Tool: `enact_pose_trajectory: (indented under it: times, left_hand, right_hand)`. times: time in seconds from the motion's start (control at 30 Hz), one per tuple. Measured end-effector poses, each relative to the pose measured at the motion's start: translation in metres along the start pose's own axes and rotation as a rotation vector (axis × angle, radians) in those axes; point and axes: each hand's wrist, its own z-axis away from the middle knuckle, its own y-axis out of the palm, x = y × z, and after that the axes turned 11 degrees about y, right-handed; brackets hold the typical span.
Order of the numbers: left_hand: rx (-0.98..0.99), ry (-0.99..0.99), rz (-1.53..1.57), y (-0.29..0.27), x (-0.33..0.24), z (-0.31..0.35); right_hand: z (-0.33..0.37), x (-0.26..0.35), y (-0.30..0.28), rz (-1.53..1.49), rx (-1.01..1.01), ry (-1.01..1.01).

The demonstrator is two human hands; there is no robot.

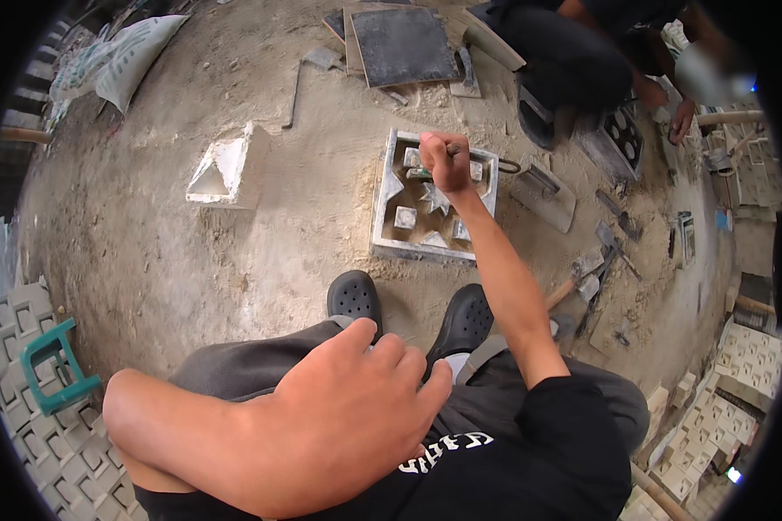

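Observation:
A square pale mould (434,251) lies on the ground ahead of my feet, with raised blocks and a star shape in its recess. My right hand (448,163) is closed over the mould's far part, gripping a dark-handled tool (453,149). Most of that tool is hidden by my fist, so its kind is unclear; a greenish piece shows just left of the fingers. Close in front of my body, my left hand (356,399) hangs over my lap, fingers loosely bent and apart, holding nothing. A metal loop handle (511,166) sticks out at the mould's right side.
Left of the mould stands a white hollow block (226,169). A plastering float (543,193) and several hand tools lie to the right. Dark boards (404,48) are stacked at the back. A co-worker (573,52) crouches beside another mould (610,143). A green stool (56,369) is at left.

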Motion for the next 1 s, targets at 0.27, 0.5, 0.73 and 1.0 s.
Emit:
enact_pose_trajectory:
  times: [0.27,0.5,0.73,1.0]
  left_hand:
    - [0.02,-0.032,-0.013,0.008,-0.004,0.002]
    - [0.014,-0.051,-0.007,0.011,-0.004,0.006]
    - [0.019,-0.027,0.005,0.005,-0.002,0.007]
    - [0.02,-0.024,-0.016,-0.005,-0.001,0.0]
  right_hand:
    - [0.004,0.02,0.001,0.034,-0.064,-0.122]
    - [0.006,0.014,0.005,-0.015,-0.094,-0.073]
    - [-0.01,0.02,0.021,-0.09,-0.217,0.094]
    - [0.004,0.003,0.023,-0.094,-0.257,0.125]
